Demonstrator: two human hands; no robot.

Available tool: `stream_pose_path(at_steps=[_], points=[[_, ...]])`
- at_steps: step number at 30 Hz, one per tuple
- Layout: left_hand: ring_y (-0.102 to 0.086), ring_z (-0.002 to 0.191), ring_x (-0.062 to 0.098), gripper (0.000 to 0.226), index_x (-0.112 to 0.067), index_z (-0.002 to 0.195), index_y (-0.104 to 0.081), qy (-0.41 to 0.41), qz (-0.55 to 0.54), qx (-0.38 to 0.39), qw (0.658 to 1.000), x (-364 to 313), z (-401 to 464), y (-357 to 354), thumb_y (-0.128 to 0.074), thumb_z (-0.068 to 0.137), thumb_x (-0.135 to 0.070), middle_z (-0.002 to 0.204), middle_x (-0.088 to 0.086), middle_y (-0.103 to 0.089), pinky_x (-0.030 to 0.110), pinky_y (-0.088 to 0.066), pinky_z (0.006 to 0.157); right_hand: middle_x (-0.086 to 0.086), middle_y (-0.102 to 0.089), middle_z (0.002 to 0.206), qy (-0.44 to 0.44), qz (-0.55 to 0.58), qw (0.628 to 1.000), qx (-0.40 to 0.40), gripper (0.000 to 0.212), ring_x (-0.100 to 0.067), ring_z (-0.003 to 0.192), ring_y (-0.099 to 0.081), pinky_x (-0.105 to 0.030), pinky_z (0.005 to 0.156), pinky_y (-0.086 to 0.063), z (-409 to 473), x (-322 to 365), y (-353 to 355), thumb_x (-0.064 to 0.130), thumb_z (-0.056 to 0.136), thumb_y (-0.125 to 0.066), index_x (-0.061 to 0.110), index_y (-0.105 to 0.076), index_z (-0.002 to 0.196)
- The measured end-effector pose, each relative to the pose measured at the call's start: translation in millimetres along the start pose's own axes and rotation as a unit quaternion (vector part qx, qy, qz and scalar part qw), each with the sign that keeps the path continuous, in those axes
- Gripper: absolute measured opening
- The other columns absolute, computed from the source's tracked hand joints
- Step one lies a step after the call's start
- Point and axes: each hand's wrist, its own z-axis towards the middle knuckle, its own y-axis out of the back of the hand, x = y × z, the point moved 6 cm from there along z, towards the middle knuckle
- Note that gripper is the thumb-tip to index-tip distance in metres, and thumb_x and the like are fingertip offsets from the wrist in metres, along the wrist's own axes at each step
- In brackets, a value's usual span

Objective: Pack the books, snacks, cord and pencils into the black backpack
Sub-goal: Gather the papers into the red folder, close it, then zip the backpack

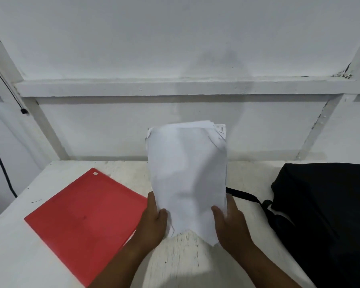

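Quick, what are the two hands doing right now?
Left hand: grips the left edge of the stack of white papers.
Right hand: grips the right edge of the same stack.

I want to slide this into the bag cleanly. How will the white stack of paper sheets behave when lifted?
The white stack of paper sheets is probably floppy: it bows between the left hand and right hand. Its top edges look uneven, so sheets may fan apart. It seems light, since both hands grip only its lower edges.
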Motion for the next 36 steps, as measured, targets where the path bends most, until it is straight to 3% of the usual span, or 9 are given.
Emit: stream_pose_path(at_steps=[5,9,15,19,23,27,30,32,36], points=[[-0.066,0.066,0.001,0.034,-0.032,0.114,-0.056,0.076,0.036,0.047,0.995,10.8,-6.2,4.1,-0.054,0.095,-0.004,0.091,-0.007,-0.069,0.018,-0.05,0.056,0.008,-0.059,0.103,-0.115,0.015,0.993,0.027,0.032,0.005,0.084,-0.052,-0.009,0.061,-0.038,4.5,-25.9,10.7,0.008,0.095,-0.057,0.019,-0.054,0.124],[-0.07,0.098,0.007,0.036,-0.027,0.12,-0.063,0.076,0.102,0.043,0.991,32.7,-9.0,-0.1,-0.065,0.089,-0.008,0.108,-0.011,-0.072,0.035,-0.058,0.09,0.0,-0.062,0.109,-0.167,-0.02,0.984,0.059,0.027,0.003,0.082,-0.052,-0.01,0.06,-0.038,-6.4,-53.2,8.2,0.009,0.096,-0.055,0.016,-0.055,0.122],[-0.064,0.093,-0.002,0.046,-0.021,0.133,-0.057,0.01,0.185,-0.009,0.983,30.0,-12.0,-3.4,-0.07,0.088,-0.02,0.112,-0.013,-0.068,0.007,-0.048,0.075,-0.004,-0.061,0.12,-0.153,-0.111,0.981,0.043,0.043,-0.015,0.097,-0.058,-0.025,0.08,-0.049,-7.9,-51.1,9.4,0.013,0.093,-0.06,0.014,-0.045,0.134],[-0.062,0.071,0.001,0.035,-0.026,0.119,-0.063,-0.054,0.296,-0.029,0.953,14.6,-17.6,8.0,-0.063,0.092,-0.048,0.081,-0.014,-0.066,0.013,-0.042,0.062,-0.002,-0.046,0.135,-0.12,-0.27,0.955,0.029,0.07,-0.021,0.117,-0.048,-0.033,0.088,-0.046,-9.4,-47.1,10.9,0.03,0.09,-0.061,0.022,-0.024,0.148],[-0.053,0.115,0.021,0.062,-0.031,0.131,-0.059,-0.122,0.404,-0.107,0.9,22.8,-17.3,47.8,-0.055,0.082,-0.069,0.124,-0.005,-0.061,0.036,-0.045,0.091,-0.001,-0.038,0.147,-0.051,-0.306,0.95,-0.027,0.067,-0.022,0.126,-0.044,-0.04,0.1,-0.041,-15.4,-28.8,4.1,0.035,0.088,-0.065,0.024,-0.033,0.145],[-0.02,0.146,0.038,0.082,-0.038,0.143,-0.039,0.044,0.496,-0.043,0.866,63.5,-17.9,82.3,-0.045,0.075,-0.082,0.158,0.003,-0.028,0.058,-0.029,0.11,-0.003,-0.06,0.129,0.062,-0.226,0.97,-0.063,0.05,-0.026,0.112,-0.06,-0.046,0.094,-0.05,-18.6,6.1,-31.9,0.023,0.076,-0.077,0.019,-0.059,0.123],[-0.044,0.135,0.036,0.082,-0.03,0.14,-0.052,0.024,0.507,-0.044,0.86,72.6,-22.2,101.7,-0.021,0.081,-0.079,0.147,0.004,-0.05,0.053,-0.044,0.101,-0.002,-0.063,0.126,0.12,-0.182,0.975,-0.052,0.043,-0.023,0.115,-0.06,-0.04,0.102,-0.046,-20.1,33.1,-69.7,0.021,0.076,-0.076,0.02,-0.062,0.117],[-0.065,0.104,0.021,0.07,-0.026,0.123,-0.064,-0.04,0.451,-0.054,0.89,61.2,-24.2,117.4,-0.02,0.091,-0.071,0.115,0.0,-0.071,0.037,-0.054,0.084,0.001,-0.061,0.126,0.143,-0.143,0.979,-0.033,0.04,-0.018,0.118,-0.056,-0.032,0.103,-0.04,-21.3,51.3,-96.7,0.02,0.078,-0.073,0.02,-0.062,0.117],[-0.055,0.061,0.003,0.035,-0.03,0.084,-0.063,-0.082,0.257,-0.068,0.96,25.3,-31.6,170.2,-0.037,0.106,-0.039,0.069,-0.011,-0.063,0.017,-0.039,0.058,0.014,-0.055,0.123,0.152,-0.079,0.985,0.027,0.039,0.002,0.117,-0.047,-0.017,0.104,-0.035,-27.7,80.0,-152.5,0.02,0.082,-0.069,0.024,-0.058,0.119]])
